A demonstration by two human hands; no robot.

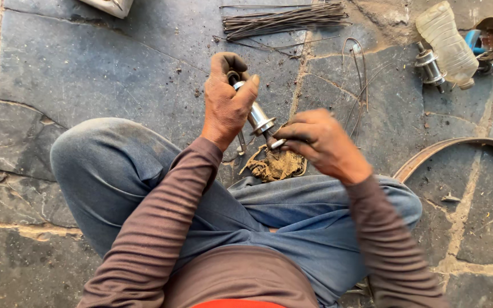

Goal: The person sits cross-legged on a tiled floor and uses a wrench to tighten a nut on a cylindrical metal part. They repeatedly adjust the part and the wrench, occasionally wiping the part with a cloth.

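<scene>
Fingers of the left hand (pixel 227 102) were wrapped around a shiny steel wheel hub (pixel 256 116); the right hand (pixel 315 141) pinched its lower axle end. The hub was held above a dirty tan rag (pixel 275 164). No spokes were fitted yet: the thin wire spokes (pixel 283 20) lay bundled beyond the hub, the rusty rim (pixel 429 153) to its right.

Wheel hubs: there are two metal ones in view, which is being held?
The hub at centre, gripped by the left hand and right hand. The other hub lies untouched on the stone floor, top right.
</scene>
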